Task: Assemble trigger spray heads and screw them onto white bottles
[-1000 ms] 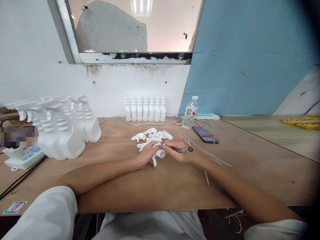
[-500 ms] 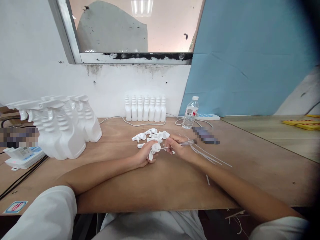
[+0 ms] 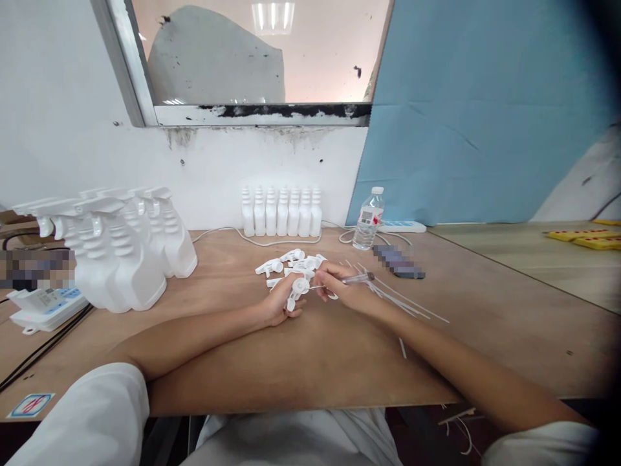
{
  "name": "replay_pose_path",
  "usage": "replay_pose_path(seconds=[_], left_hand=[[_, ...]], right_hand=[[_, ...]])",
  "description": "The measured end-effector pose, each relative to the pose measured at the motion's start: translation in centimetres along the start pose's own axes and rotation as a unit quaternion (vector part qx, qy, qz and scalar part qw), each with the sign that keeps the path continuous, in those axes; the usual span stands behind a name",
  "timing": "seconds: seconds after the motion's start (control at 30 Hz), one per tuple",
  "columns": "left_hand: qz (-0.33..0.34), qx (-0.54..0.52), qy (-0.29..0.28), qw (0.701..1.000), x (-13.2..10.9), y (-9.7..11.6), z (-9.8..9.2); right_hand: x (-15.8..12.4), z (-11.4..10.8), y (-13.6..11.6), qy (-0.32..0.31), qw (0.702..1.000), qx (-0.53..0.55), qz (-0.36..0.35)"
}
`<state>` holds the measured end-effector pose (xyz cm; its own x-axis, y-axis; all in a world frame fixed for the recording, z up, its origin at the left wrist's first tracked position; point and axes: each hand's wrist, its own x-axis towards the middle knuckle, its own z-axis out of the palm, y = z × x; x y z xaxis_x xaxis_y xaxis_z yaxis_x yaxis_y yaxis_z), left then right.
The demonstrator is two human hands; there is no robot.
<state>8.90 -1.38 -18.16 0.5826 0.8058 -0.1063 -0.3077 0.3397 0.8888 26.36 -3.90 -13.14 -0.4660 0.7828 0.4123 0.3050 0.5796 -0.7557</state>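
The counter [image 3: 301,369] runs below the white wall [image 3: 208,168] and bears everything at hand. At its left stand the large bottles [image 3: 133,275], upright with spray tops fitted and packed side by side, a layout that seems meant to save room and spare the middle for handwork. The small bottles [image 3: 282,217] form a tight row at the wall, probably so that no sleeve knocks them. The water bottle [image 3: 367,223] stands to their right, with the phone [image 3: 400,263] lying flat just in front of it, both beyond the hands.

The left hand [image 3: 281,305] is closed around one spray head [image 3: 301,286], its round cap turned toward the right hand [image 3: 342,286], apparently so that the cap faces the tool [image 3: 356,279]. The right hand's grip is pinched round that tool like a pen, which likely gives fine control; its thin shaft points at the cap, but whether they touch I cannot tell. The loose spray heads [image 3: 270,266] lie heaped just past the left hand, within easy reach. The tubes [image 3: 398,304] lie beside the right forearm. Under the right fingers shows a white piece [image 3: 332,297]; whether it is held is unclear.
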Motion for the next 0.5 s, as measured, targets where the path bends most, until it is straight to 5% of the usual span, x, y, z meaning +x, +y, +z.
replay_pose_path(seconds=[0.2, 0.33, 0.5], left_hand=[[-0.013, -0.023, -0.034, 0.999, 0.0, 0.2, -0.2], [-0.008, -0.043, -0.045, 0.998, 0.0, 0.2, -0.3], [0.000, -0.053, -0.036, 0.998, 0.2, 0.0, -0.4]], right_hand=[[-0.2, 0.5, 1.1, 0.010, 0.991, -0.073, -0.111], [0.0, 0.9, 2.4, 0.001, 0.944, -0.173, -0.283], [0.3, 0.9, 3.1, 0.034, 0.899, -0.266, -0.345]])
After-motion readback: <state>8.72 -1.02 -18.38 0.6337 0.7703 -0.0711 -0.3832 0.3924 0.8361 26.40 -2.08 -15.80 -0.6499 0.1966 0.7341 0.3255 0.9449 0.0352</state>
